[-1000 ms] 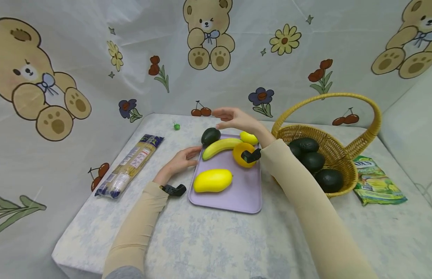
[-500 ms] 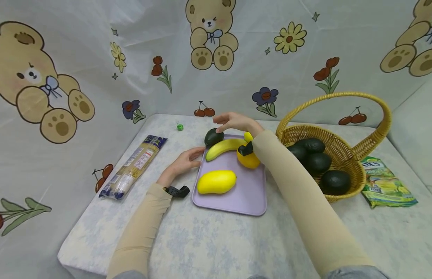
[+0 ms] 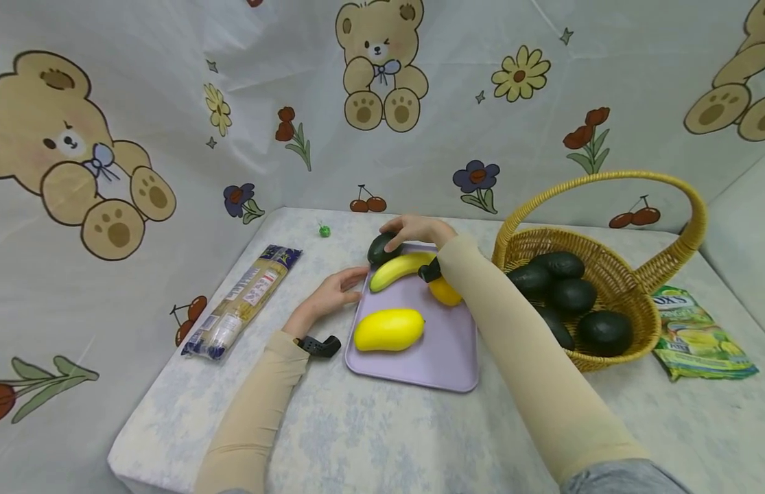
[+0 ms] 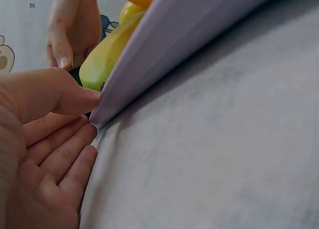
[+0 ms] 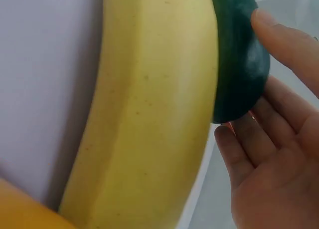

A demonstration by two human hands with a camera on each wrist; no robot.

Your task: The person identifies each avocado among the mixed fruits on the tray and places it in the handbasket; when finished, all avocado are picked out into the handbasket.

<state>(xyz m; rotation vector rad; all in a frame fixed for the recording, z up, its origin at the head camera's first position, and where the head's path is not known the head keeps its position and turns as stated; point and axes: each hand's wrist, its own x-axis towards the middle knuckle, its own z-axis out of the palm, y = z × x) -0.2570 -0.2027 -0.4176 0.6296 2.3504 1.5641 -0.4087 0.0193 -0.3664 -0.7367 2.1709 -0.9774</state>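
My right hand (image 3: 414,228) curls over a dark green avocado (image 3: 379,251) at the far left corner of the lilac tray (image 3: 446,350). In the right wrist view its thumb and fingers close round the avocado (image 5: 244,64), right beside the banana (image 5: 149,89). Resting at the tray's left edge, my left hand (image 3: 328,296) has its fingers extended, and in the left wrist view the thumb (image 4: 75,97) and fingertips meet the rim. On the tray lie the banana (image 3: 396,270), a yellow mango (image 3: 390,330) and an orange (image 3: 445,293), partly covered by the right wrist.
To the right stands a wicker basket (image 3: 650,329) with a tall handle, holding several avocados (image 3: 573,295). Behind it lies a green snack bag (image 3: 697,336). A pack of spaghetti (image 3: 246,298) lies at the left, and a small green object (image 3: 324,230) sits near the back.
My right hand has come down from above onto the avocado and now grips it. The left hand stays at the tray's edge, and the whole head view has shifted slightly.
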